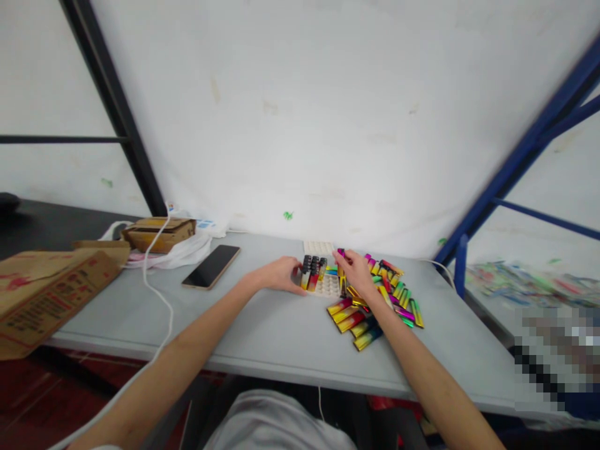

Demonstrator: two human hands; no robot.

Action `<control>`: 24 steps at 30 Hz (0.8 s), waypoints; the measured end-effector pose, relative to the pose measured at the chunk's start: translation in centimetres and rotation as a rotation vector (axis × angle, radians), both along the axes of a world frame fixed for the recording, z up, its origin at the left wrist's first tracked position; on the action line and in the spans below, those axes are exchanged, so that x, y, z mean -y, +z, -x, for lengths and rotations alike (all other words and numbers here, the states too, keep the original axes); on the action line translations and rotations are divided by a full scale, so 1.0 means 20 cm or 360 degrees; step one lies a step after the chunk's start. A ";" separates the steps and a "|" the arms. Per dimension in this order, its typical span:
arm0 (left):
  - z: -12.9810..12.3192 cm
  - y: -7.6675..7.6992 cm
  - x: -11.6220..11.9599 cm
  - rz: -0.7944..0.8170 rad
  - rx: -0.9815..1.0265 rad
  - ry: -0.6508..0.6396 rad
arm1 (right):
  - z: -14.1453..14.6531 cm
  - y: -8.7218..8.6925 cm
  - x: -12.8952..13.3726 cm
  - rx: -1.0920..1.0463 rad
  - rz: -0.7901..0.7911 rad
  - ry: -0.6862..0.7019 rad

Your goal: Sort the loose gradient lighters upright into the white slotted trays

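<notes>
The right hand has its grip clamped on a shiny tube at the white tray's right side; likely light, stiff, slippery; best pinched mid-body; whether the left hand grips, I cannot tell.

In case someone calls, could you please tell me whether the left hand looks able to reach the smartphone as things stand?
Probably yes: nothing visible stands between the left hand and the smartphone, though that hand is currently at the white tray.

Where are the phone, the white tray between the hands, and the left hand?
Phone (pixel 212 267), head view: dark screen.
White tray (pixel 330 287), head view: bare cells.
Left hand (pixel 281 273), head view: its back.
</notes>
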State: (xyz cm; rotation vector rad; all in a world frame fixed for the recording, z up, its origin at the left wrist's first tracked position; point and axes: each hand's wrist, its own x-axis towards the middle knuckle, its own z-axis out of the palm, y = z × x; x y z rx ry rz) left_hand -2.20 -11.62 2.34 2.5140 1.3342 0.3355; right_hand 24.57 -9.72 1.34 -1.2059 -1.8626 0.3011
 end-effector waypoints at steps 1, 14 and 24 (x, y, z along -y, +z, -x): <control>0.00 -0.01 0.00 -0.0013 0.0001 -0.0005 | 0.01 0.00 0.01 -0.0084 0.0036 0.0066; -0.02 0.03 0.03 0.0089 0.0050 0.0009 | 0.12 0.03 0.09 -0.1044 0.0894 0.0475; -0.02 0.02 0.03 0.0115 0.0093 0.0006 | 0.16 0.01 0.12 -0.1009 0.0914 0.0353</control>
